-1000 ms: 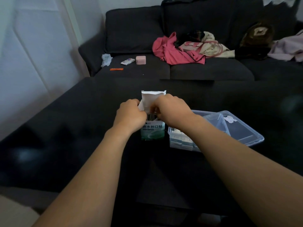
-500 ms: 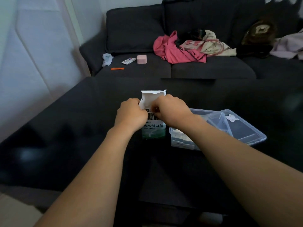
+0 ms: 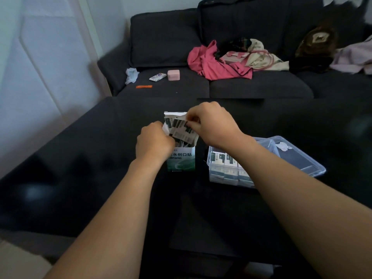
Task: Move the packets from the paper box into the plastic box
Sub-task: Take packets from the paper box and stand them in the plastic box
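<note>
Paper box [image 3: 182, 161] upright near the middle of the dark tabletop [image 3: 80, 178], top flap open. Left hand [image 3: 154, 142] curled against the box's upper left side, gripping it by the opening. Right hand [image 3: 211, 124] above the opening, fingertips pinching a fanned bunch of packets [image 3: 181, 129]; the bunch is partly out of the box, its lower ends inside the opening. Plastic box [image 3: 227, 168] just right of the paper box, toward the tabletop's right edge, clear-walled and holding rows of packets already packed; the right forearm crosses over its near corner. Clear lid [image 3: 298, 158] lying open behind and to the right of the plastic box, touching it; whether it is hinged cannot be told. Beyond the tabletop's far edge, a dark sofa [image 3: 251, 87] carrying a pink garment [image 3: 213, 63] and a small pink case [image 3: 173, 75].
</note>
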{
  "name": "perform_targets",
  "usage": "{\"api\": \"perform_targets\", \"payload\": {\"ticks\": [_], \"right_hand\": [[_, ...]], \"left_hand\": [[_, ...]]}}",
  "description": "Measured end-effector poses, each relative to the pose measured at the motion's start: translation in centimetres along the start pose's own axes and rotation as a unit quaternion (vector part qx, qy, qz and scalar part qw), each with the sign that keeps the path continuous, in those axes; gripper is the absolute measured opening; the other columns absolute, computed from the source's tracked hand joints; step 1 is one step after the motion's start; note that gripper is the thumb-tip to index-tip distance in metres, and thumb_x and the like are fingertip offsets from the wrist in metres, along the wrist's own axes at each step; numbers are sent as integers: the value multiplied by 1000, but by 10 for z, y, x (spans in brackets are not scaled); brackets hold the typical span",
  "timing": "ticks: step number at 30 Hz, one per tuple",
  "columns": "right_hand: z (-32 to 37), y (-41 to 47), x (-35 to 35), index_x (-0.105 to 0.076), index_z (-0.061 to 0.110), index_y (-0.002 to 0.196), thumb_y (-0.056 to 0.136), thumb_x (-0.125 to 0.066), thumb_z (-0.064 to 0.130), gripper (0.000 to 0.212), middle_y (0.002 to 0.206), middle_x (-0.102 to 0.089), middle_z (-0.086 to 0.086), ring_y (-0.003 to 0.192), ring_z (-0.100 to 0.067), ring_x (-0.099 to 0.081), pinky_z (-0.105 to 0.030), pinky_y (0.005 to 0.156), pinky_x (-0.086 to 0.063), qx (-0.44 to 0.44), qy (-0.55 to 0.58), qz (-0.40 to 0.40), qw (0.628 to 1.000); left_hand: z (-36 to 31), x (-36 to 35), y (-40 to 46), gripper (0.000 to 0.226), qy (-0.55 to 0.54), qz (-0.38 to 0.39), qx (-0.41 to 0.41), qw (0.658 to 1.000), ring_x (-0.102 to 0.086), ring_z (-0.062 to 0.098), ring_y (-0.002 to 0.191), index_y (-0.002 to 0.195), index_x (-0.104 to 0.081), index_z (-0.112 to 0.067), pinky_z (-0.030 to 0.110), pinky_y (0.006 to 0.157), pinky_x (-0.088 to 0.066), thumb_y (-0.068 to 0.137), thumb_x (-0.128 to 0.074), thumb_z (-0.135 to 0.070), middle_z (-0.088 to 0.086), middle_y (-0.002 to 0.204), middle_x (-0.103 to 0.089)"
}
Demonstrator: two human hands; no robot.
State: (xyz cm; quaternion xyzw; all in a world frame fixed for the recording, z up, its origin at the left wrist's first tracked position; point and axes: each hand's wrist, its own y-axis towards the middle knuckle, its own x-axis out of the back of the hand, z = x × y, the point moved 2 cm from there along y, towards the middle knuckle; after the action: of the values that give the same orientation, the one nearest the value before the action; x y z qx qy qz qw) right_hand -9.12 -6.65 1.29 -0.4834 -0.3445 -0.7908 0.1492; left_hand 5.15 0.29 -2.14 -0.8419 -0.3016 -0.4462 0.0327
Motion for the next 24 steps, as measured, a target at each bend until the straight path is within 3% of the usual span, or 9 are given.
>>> {"api": "perform_targets", "payload": {"ticks": [8,13,17,20,22,24], "right_hand": [[0,1,13,-72,24,97,94,-66,22,7,98,-71,-4,75,-29,-69,-46,74,-60,17,60,22,998],[-2,4,43,-71,10,95,97,-65,12,6,86,-73,-8,55,-19,-72,-35,46,-60,3,139,7,990],[-18,1,67,-68,6,101,98,-64,11,7,84,-74,-13,64,-26,-75,-38,51,-63,-53,249,28,967],[-39,-3,78,-67,8,100,98,-63,10,5,87,-76,-15,68,-27,-75,-38,55,-64,-71,309,64,946],[-51,-7,81,-67,7,101,97,-63,9,7,89,-77,-16,69,-24,-74,-34,56,-63,-77,340,101,932],[-59,-11,81,-68,5,105,97,-62,9,10,89,-78,-15,67,-21,-74,-30,55,-62,-85,356,145,919]], "left_hand": [[-2,-1,-1,16,-16,7,15,1000,-58,26,89,109,-61,-18,38,69,-47,93,-62,-18,4,103,-63],[-1,1,-2,25,-21,4,15,1000,-60,30,94,116,-62,-18,37,72,-43,91,-61,-17,9,112,-66],[-2,3,-4,31,-22,1,9,1000,-57,24,94,118,-59,-17,35,73,-39,88,-64,-18,1,110,-62],[-8,9,-5,22,-92,-106,-18,990,-60,21,87,103,-61,-19,36,74,-47,81,-64,-24,1,101,-65],[-17,13,-10,18,-191,-196,-70,959,-57,14,78,94,-63,-18,34,74,-50,79,-60,-25,3,90,-63],[-33,15,-20,16,-255,-231,-146,928,-56,11,75,91,-64,-14,27,71,-49,82,-60,-26,3,88,-63]]}}
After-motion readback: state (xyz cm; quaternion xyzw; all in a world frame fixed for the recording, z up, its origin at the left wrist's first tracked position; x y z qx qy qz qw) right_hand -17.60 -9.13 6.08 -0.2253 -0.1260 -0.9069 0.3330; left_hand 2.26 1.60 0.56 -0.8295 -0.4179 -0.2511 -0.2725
